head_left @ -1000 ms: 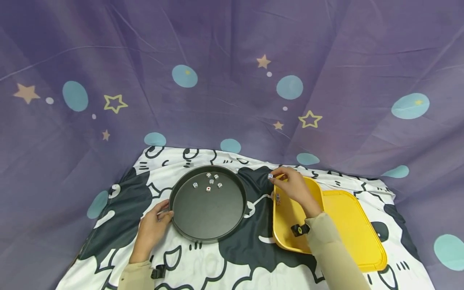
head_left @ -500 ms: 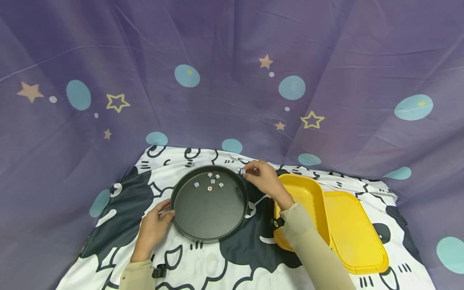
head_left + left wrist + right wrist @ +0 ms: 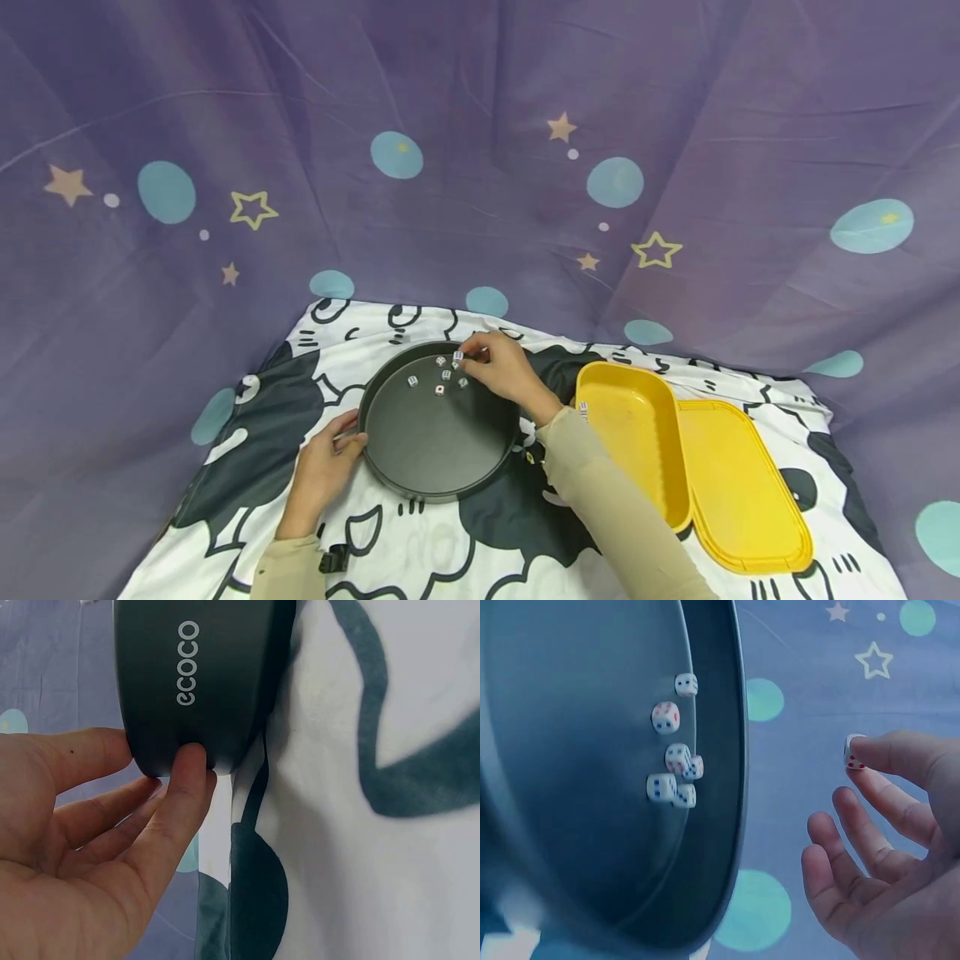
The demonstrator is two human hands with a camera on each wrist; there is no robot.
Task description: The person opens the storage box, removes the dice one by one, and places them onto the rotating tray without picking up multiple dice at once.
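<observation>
A round dark pan [image 3: 438,450] with "ecoco" printed on its outer wall stands on the patterned cloth. Several small dice [image 3: 439,390] lie in its far part, white with blue or red spots. My right hand [image 3: 502,367] is over the pan's far right rim, pinching one white die [image 3: 853,752] between thumb and index finger; the other fingers are loosely bent. At the pan's left side, my left hand [image 3: 324,467] grips the wall, thumb at the rim and fingertips against the outside [image 3: 187,761].
Right of the pan sits a yellow box [image 3: 637,433], partly covered by the right sleeve, with dice [image 3: 582,409] along its left wall. A flat yellow lid [image 3: 750,492] lies beside it. A purple curtain [image 3: 480,167] hangs behind the cloth.
My right hand has carried the die leftward from above the yellow box to the pan's far rim. The left hand keeps its place on the pan.
</observation>
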